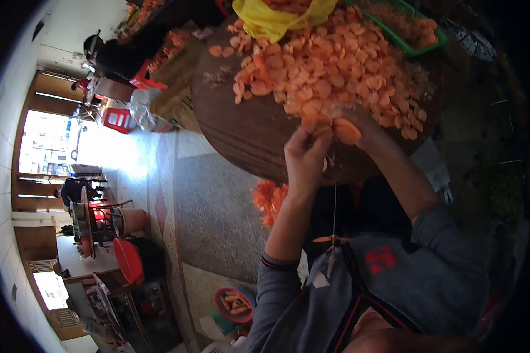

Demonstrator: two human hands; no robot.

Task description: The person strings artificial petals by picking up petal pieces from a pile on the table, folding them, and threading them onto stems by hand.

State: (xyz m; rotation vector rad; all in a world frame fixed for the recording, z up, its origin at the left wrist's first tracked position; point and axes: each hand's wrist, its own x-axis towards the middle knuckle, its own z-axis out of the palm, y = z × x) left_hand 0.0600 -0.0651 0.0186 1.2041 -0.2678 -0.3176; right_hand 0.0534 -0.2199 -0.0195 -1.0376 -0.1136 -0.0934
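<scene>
Over the near part of a round, dark brown wooden table (229,126), the person's left hand (305,144) has its thumb and fingers pinched together on thin, round, translucent orange discs (319,127), while the right hand (359,120) is beside it, blurred, with larger flat orange discs (347,132) at its fingers; whether it grips them cannot be told; a thin, pale, straight cord (335,206) runs from just below the hands, beyond the table's near edge, to the person's chest; a broad, loose pile of round orange discs (329,70) covers much of the table, with a crumpled yellow plastic bag (282,22) on its far part and a bright green plastic tray (401,46) at its far right
</scene>
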